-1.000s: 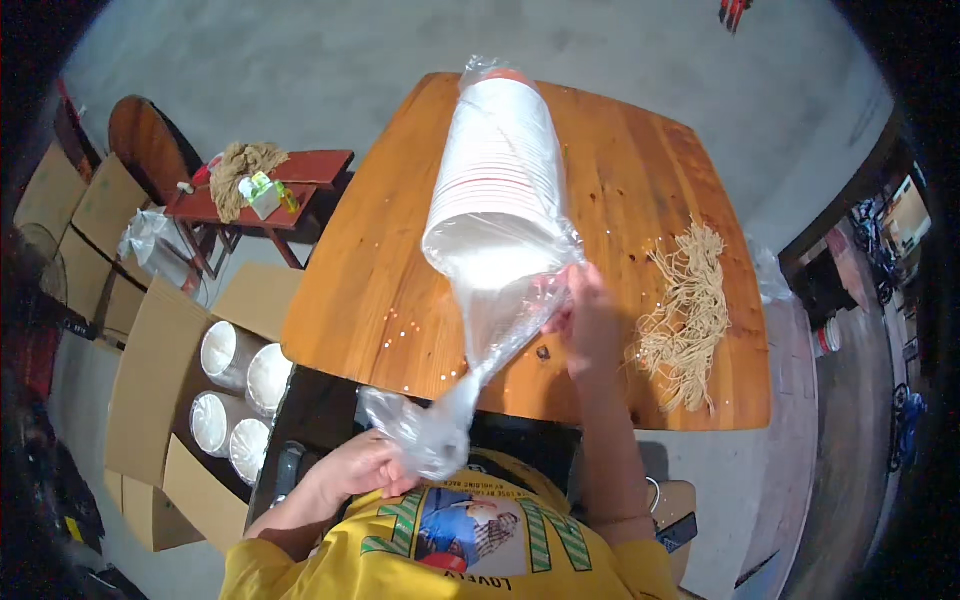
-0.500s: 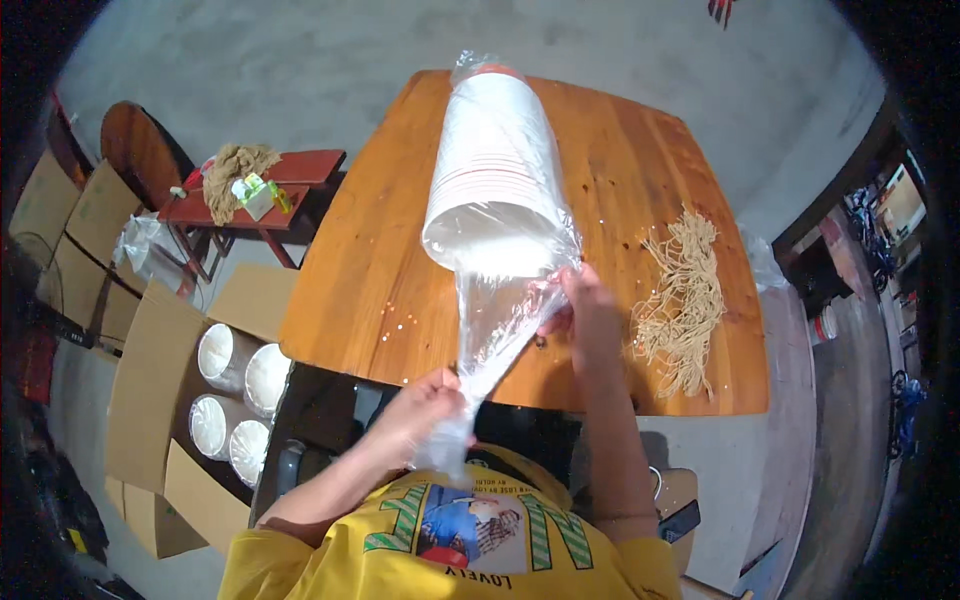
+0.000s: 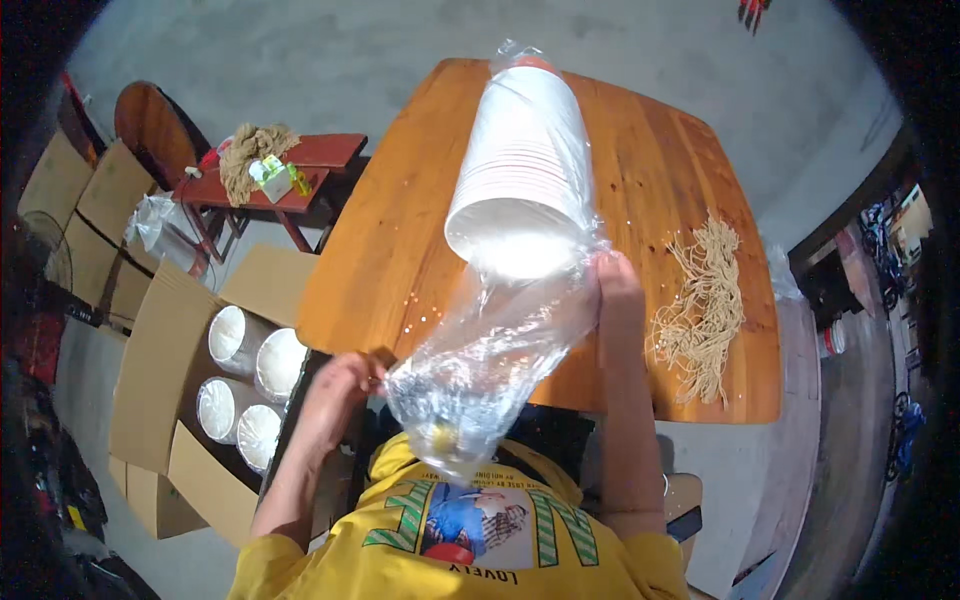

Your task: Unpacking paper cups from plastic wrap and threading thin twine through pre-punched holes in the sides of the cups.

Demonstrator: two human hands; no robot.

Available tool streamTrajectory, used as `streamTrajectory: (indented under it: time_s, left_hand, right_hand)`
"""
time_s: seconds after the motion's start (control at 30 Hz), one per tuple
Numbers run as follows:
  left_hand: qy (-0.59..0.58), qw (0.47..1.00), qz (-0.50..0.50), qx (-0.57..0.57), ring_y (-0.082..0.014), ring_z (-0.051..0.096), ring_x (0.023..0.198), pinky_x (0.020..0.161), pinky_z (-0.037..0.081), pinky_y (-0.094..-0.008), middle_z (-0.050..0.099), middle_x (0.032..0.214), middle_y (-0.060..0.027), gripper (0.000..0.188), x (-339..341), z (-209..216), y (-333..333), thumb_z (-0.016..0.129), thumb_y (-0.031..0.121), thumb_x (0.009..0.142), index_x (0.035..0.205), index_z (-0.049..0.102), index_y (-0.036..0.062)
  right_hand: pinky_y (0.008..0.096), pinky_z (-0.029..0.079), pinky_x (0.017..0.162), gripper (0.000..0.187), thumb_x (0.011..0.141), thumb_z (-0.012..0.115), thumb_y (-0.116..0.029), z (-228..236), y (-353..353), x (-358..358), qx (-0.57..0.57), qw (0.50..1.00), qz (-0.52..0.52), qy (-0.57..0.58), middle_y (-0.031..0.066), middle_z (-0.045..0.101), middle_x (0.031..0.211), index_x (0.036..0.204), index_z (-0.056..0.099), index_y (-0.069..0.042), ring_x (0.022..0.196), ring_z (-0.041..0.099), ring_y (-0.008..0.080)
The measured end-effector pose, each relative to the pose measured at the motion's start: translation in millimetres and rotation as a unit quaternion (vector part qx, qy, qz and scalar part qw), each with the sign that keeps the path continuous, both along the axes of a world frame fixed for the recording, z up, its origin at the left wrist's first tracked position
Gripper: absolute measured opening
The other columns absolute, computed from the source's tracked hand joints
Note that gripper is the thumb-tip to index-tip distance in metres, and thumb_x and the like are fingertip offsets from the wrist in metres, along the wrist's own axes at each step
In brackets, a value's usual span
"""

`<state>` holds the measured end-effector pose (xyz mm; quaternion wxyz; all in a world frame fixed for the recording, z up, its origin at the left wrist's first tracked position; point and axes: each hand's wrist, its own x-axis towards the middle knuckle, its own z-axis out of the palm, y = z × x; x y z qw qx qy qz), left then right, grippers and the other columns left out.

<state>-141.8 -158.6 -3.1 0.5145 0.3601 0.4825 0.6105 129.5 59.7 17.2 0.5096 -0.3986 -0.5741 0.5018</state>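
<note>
Both forearms rise from the lower edge, the elbows down by the torso and the hands lifted in front of the chest. The left hand [image 3: 340, 385] sits lower and nearer the body, its forearm slanting up and inward, its fingers curled shut in a pinch with the knuckles turned toward the camera. The right hand [image 3: 612, 285] is held higher and farther out on a nearly upright forearm, wrist straight, fingers closed together in a grasp at the top.
</note>
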Motion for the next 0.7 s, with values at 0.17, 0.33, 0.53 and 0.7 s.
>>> streamTrajectory:
  time_s: [0.17,0.33,0.53,0.7]
  left_hand:
    - [0.244,0.959,0.089,0.115,-0.0261,0.053,0.104,0.094,0.039,-0.0379,0.056,0.117,-0.0172,0.040,24.9,89.6,28.5,0.045,0.039,0.092,0.107,0.056,0.0031]
    - [0.277,0.949,-0.008,0.153,-0.0223,0.053,0.099,0.091,0.043,-0.0348,0.055,0.113,-0.0129,0.044,82.4,60.2,-72.8,0.046,0.034,0.091,0.122,0.042,0.0029]
    - [0.275,0.933,-0.161,0.167,-0.0178,0.054,0.092,0.087,0.048,-0.0312,0.054,0.108,-0.0078,0.059,58.0,163.9,107.6,0.048,0.027,0.091,0.140,0.026,0.0027]
    - [-0.015,0.988,-0.150,-0.025,-0.0193,0.031,0.133,0.111,0.020,-0.0331,0.032,0.145,-0.0102,0.067,-0.1,60.5,228.5,0.029,0.053,0.096,0.141,0.030,0.0027]
  right_hand:
    - [0.0262,0.043,0.068,0.036,0.089,0.053,-0.034,-26.7,23.4,32.9,0.143,0.989,-0.002,0.036,0.0015,0.052,0.086,0.109,0.048,-0.004,0.074,0.051,0.0130]
    - [0.0303,0.040,0.091,0.045,0.095,0.045,-0.033,36.3,22.8,3.1,-0.014,0.991,-0.088,0.099,0.0105,0.051,0.115,0.127,0.040,-0.001,0.101,0.050,0.0159]
    - [0.0357,0.036,0.099,0.064,0.095,0.038,-0.046,23.0,62.6,26.3,0.076,0.994,0.079,-0.001,0.0238,0.036,0.136,0.140,0.027,-0.001,0.123,0.042,0.0280]
    - [0.0314,0.026,0.107,0.061,0.098,0.034,-0.041,-3.1,109.4,-21.1,-0.122,0.973,0.171,0.095,0.0137,0.030,0.144,0.142,0.023,0.001,0.130,0.033,0.0216]
